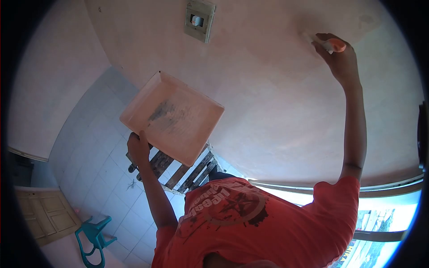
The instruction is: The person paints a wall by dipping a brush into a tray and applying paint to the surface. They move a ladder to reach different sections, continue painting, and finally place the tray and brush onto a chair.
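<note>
My left hand point(139, 149) grips the near-left edge of a shallow square paint tray point(208, 123), thumb over the rim. The tray is tilted, pinkish, with dark grey smears on its bottom. At the upper right, my right hand point(342, 62) is closed around a paintbrush point(336, 45) with an orange handle end and a whitish middle. Its tip is at the pink wall point(263, 89), beside a darker damp-looking patch; the bristles are blurred and partly hidden by my fingers.
A switch plate point(199, 20) is set in the wall above the tray. Below me stands a slatted wooden platform point(178, 174) on the tiled floor point(111, 178). A green plastic chair point(96, 239) and a wooden door point(44, 212) are at lower left; a bright window point(380, 223) is at lower right.
</note>
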`<state>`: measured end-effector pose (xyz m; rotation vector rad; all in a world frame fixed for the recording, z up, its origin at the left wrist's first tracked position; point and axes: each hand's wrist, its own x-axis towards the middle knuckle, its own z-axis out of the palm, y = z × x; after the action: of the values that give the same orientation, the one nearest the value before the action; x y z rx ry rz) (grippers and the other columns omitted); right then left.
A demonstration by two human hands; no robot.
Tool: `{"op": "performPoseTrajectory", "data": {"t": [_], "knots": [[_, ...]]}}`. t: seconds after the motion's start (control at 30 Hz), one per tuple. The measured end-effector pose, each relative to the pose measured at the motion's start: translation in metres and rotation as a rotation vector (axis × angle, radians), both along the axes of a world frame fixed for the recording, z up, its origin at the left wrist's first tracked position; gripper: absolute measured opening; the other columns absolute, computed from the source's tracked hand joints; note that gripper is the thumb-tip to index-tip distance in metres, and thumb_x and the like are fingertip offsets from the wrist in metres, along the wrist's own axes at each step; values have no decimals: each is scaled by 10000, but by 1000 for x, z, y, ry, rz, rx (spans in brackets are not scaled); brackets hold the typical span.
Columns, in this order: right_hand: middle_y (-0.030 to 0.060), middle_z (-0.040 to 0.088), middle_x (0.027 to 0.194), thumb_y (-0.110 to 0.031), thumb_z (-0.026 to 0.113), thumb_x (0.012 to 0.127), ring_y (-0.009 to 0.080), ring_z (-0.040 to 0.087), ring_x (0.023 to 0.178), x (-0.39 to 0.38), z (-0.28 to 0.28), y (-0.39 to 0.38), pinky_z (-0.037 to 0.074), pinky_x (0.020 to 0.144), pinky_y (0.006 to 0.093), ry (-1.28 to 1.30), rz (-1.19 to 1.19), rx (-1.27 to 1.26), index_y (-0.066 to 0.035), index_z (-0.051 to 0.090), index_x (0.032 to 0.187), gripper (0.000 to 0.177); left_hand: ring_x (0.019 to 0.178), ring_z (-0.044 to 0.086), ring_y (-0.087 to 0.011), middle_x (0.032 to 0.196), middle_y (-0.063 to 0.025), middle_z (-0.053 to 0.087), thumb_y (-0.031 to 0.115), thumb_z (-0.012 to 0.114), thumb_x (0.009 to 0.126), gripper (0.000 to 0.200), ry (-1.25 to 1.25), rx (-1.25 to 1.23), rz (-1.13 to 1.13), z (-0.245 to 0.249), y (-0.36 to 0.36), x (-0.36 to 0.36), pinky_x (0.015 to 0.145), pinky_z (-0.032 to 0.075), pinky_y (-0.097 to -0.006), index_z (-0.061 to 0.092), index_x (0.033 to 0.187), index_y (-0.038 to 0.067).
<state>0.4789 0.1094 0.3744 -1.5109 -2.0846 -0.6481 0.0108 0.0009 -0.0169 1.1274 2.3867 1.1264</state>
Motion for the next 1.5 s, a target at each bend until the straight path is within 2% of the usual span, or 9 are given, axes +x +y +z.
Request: {"op": "performPoseTrajectory", "data": {"t": [0.13, 0.23, 0.4, 0.77, 0.97, 1.03, 1.17, 1.37, 1.5], "knots": [[67, 712, 855, -215, 739, 885, 143, 643, 728, 8, 10, 4, 510, 664, 296, 206, 171, 13, -57, 708, 1114, 280, 810, 665, -416, 859, -253, 677, 335, 564, 900, 407, -12, 1, 4, -2, 0, 0, 719, 495, -484, 656, 891, -61], [48, 707, 866, -148, 735, 884, 95, 610, 752, 11, -47, 15, 501, 683, 276, 378, 306, -287, -5, 702, 1091, 254, 815, 667, -415, 867, -254, 679, 342, 559, 901, 416, -10, -8, 6, -3, 0, 0, 723, 497, -486, 656, 897, -62], [75, 684, 847, -227, 733, 847, 283, 654, 799, -4, -142, 24, 524, 723, 401, 62, 29, -537, -106, 688, 947, 163, 820, 664, -424, 860, -256, 676, 357, 551, 904, 428, -3, -6, 19, 3, -1, 2, 727, 499, -491, 658, 901, -57], [20, 663, 830, -109, 715, 771, 224, 645, 683, -32, -39, 13, 535, 587, 344, -400, 173, 225, -115, 670, 934, 169, 799, 657, -436, 834, -251, 673, 349, 549, 917, 414, 33, 5, -17, -6, 0, -3, 701, 493, -499, 654, 891, -51], [41, 616, 780, -70, 699, 700, 206, 631, 692, -4, -220, 11, 548, 566, 320, -628, 216, -12, -70, 658, 831, 137, 816, 656, -439, 846, -257, 674, 375, 547, 914, 445, 9, 8, 9, 1, 0, -1, 725, 495, -506, 656, 896, -56], [47, 642, 805, -91, 707, 755, 225, 637, 691, 7, -266, 3, 553, 589, 350, -338, 245, -241, -88, 661, 867, 122, 806, 656, -459, 858, -300, 668, 391, 536, 901, 492, 31, 31, -21, -1, -2, -2, 747, 495, -496, 671, 930, -81], [43, 656, 813, -133, 723, 788, 249, 652, 712, 20, -247, 15, 552, 617, 387, -295, 213, -199, -114, 676, 943, 162, 847, 659, -441, 868, -266, 677, 401, 555, 908, 465, 73, -68, -1, -1, -1, -4, 749, 500, -505, 667, 903, -50], [1, 643, 857, -118, 733, 797, 211, 626, 709, -8, -74, 16, 524, 589, 352, -292, 170, 211, -119, 667, 981, 195, 851, 654, -448, 873, -273, 671, 393, 540, 920, 468, 1, -5, -15, -1, -1, -2, 752, 498, -506, 660, 909, -59], [-14, 597, 799, -85, 732, 731, 186, 609, 667, -21, -72, 13, 506, 543, 316, -392, 114, 390, -138, 657, 957, 244, 775, 661, -425, 839, -294, 665, 374, 529, 907, 487, 18, 7, -29, -2, -1, -1, 728, 488, -483, 665, 936, -92]]}}
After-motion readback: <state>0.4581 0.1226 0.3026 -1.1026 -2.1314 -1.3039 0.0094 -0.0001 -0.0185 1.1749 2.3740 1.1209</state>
